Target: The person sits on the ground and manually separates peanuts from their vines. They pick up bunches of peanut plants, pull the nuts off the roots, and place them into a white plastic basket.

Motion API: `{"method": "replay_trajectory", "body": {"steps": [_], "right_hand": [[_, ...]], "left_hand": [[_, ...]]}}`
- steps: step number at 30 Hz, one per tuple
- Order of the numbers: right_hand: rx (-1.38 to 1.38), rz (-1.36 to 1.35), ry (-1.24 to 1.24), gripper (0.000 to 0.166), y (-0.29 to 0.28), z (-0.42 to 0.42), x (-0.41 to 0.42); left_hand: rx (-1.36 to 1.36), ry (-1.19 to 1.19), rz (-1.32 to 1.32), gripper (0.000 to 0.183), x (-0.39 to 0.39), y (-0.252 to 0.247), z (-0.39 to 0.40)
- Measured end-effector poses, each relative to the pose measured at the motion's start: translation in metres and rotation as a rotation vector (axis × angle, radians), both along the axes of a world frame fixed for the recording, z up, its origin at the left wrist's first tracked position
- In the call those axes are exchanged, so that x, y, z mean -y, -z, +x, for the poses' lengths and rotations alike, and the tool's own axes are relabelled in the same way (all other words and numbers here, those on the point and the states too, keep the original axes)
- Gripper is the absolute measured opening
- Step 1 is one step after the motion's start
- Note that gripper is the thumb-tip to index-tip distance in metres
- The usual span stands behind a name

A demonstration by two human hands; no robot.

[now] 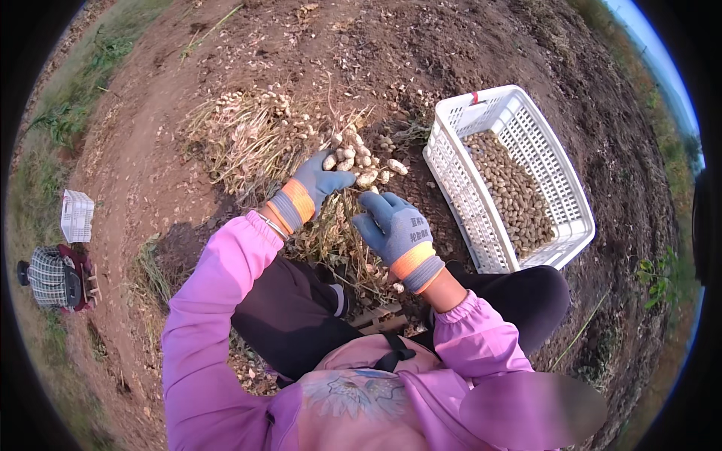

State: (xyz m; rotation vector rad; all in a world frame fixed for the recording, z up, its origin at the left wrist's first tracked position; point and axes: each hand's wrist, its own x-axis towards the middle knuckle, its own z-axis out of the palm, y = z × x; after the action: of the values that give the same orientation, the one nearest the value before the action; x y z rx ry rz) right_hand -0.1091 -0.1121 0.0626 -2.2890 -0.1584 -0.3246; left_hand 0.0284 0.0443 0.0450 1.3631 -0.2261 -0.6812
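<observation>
My left hand (318,183), in a grey-blue work glove with an orange cuff, is closed on a bunch of peanut plants whose pods (352,155) hang in a cluster past the thumb. Just below the cluster, to its right, my right hand (392,225) wears a matching glove; its fingers are bent and apart, with nothing seen between them. Dried peanut plants (242,135) with pods lie in a heap on the soil beyond my left hand. More dry stems and leaves (333,237) lie beneath both hands, between my legs.
A white plastic crate (468,186), partly filled with peanuts (507,191), stands at my right knee. Farther off at the left are a smaller white crate (78,216) and a person (51,276) in checked clothing. Bare soil (316,45) stretches ahead.
</observation>
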Motion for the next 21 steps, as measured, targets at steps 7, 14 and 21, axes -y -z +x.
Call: {"method": "replay_trajectory", "body": {"steps": [7, 14, 21], "right_hand": [[0.106, 0.269, 0.233, 0.034, -0.001, 0.004, 0.055], [-0.035, 0.382, 0.037, 0.026, -0.016, -0.009, 0.046], [-0.114, 0.5, 0.074, 0.019, -0.012, -0.011, 0.052]], "left_hand": [[-0.083, 0.085, -0.22, 0.052, 0.017, -0.011, -0.027], [-0.215, 0.058, -0.404, 0.034, 0.02, 0.007, -0.032], [-0.289, 0.089, -0.615, 0.036, 0.017, 0.041, -0.03]]}}
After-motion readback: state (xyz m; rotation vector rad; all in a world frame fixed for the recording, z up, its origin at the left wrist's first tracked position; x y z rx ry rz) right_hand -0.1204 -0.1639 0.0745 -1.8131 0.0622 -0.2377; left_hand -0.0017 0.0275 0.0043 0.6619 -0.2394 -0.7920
